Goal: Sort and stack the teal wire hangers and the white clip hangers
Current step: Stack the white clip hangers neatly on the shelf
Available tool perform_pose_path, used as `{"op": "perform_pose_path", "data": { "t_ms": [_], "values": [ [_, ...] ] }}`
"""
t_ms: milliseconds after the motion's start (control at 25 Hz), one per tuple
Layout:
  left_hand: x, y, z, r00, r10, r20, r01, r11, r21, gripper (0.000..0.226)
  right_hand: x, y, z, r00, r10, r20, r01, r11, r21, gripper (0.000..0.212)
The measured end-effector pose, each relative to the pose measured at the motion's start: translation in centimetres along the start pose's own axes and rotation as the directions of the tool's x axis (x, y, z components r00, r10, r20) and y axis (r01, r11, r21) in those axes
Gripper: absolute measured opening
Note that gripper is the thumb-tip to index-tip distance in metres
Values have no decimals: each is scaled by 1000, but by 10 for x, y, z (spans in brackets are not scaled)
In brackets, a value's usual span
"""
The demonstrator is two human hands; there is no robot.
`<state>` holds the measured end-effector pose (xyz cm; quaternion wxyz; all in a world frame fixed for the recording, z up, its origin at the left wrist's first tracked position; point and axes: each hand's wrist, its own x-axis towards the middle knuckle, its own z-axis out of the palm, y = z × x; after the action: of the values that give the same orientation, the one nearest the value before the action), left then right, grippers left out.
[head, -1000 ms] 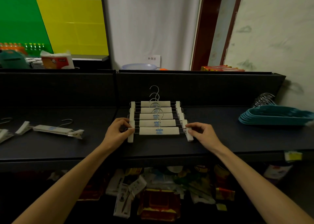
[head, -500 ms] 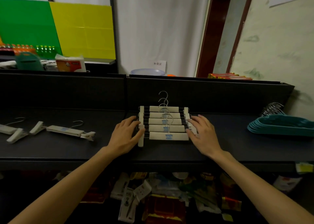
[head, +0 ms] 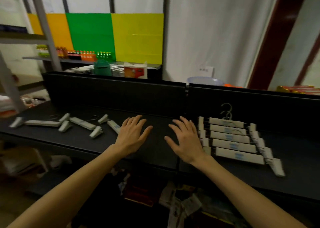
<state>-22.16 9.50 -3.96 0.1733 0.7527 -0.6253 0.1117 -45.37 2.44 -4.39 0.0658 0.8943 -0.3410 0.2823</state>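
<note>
A neat stack of several white clip hangers (head: 233, 142) lies on the black shelf (head: 155, 151) at the right, hooks pointing away. My right hand (head: 186, 139) hovers open just left of that stack, not touching it. My left hand (head: 132, 135) is open with fingers spread over the shelf's middle. Loose white clip hangers lie at the left: one (head: 85, 124) angled near my left hand, another (head: 42, 123) farther left, and a third (head: 114, 126) partly hidden under my left hand's edge. The teal wire hangers are out of view.
A black back panel (head: 121, 93) rises behind the shelf. Behind it stand a tissue pack (head: 136, 70), a teal box (head: 102, 67), bottles (head: 81, 54) and a plastic bowl (head: 204, 80). Packaged goods (head: 155, 193) fill the space below the shelf. A metal rack (head: 45, 29) stands far left.
Both hands have let go of the white hanger stack and moved left, fingers spread. My view has swung left, so the stack now sits at the right and the teal hangers left the frame.
</note>
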Motion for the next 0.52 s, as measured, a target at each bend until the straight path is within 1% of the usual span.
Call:
{"op": "perform_pose_path", "data": {
  "t_ms": [80, 160, 200, 240, 320, 400, 440, 520],
  "values": [
    [3, -37, -9, 998, -66, -17, 65, 997, -40, 62, 22, -45, 18, 985, 51, 166, -68, 993, 96, 68],
    [6, -74, -15, 989, -148, 6, 147, 985, -90, 55, 41, -84, 34, 950, 60, 307, -115, 980, 165, 73],
    [7, -90, -18, 984, -175, 39, 178, 980, -93, 53, 50, -100, 42, 932, 68, 356, -148, 967, 205, 74],
    [8, -105, -19, 980, -180, 87, 187, 980, -71, 51, 58, -114, 49, 919, 77, 385, -178, 956, 233, 76],
    [10, -131, -20, 970, -149, 193, 154, 988, -13, 49, 72, -135, 64, 901, 110, 419, -219, 950, 221, 77],
    [14, -156, -14, 960, -117, 256, 127, 992, -24, 50, 82, -149, 75, 879, 173, 445, -291, 933, 212, 73],
    [16, -165, -9, 957, -105, 269, 119, 992, -36, 51, 84, -151, 78, 860, 219, 462, -363, 897, 251, 68],
    [21, -177, 0, 964, -96, 247, 115, 991, -63, 56, 86, -153, 78, 813, 295, 502, -508, 781, 364, 52]
  ]
}}
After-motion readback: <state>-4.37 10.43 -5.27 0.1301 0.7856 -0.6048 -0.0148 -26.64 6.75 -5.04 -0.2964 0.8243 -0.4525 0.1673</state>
